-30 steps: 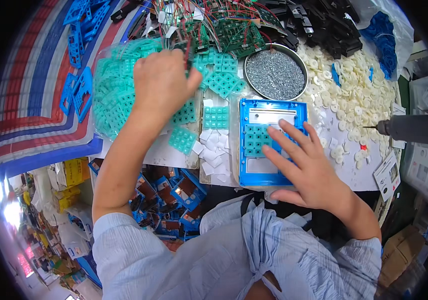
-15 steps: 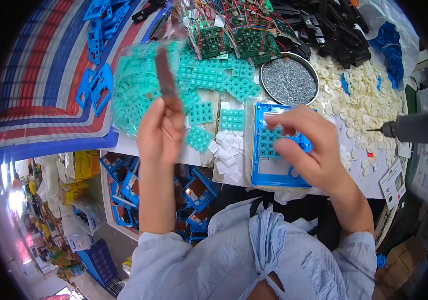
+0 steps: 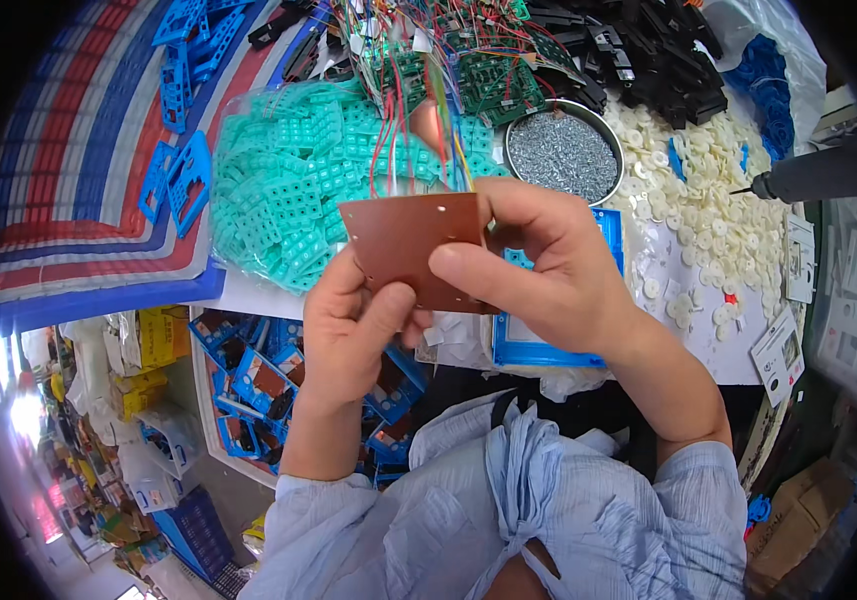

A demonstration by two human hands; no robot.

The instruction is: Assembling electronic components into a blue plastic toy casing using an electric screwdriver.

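Note:
A brown circuit board (image 3: 413, 238) is held up in front of me between both hands, its plain side facing me. Coloured wires rise from its far edge. My left hand (image 3: 353, 335) grips its lower left part, thumb on the face. My right hand (image 3: 538, 265) pinches its right side, thumb across the face and fingers behind. Beneath and partly hidden by my right hand lies a blue plastic housing (image 3: 548, 357) on the table. A little of a green rubber keypad shows inside it.
Green keypads (image 3: 283, 185) are heaped at left. Wired circuit boards (image 3: 493, 85) and black parts (image 3: 648, 60) lie behind. A bowl of screws (image 3: 563, 155) stands beside white discs (image 3: 708, 190). A dark tool with a thin tip (image 3: 818, 180) juts in from the right. Blue housings (image 3: 263, 380) fill a box below.
My left hand has brought the brown board rightward and nearer, turning its flat face toward me. My right hand has left the blue housing and taken hold of the board.

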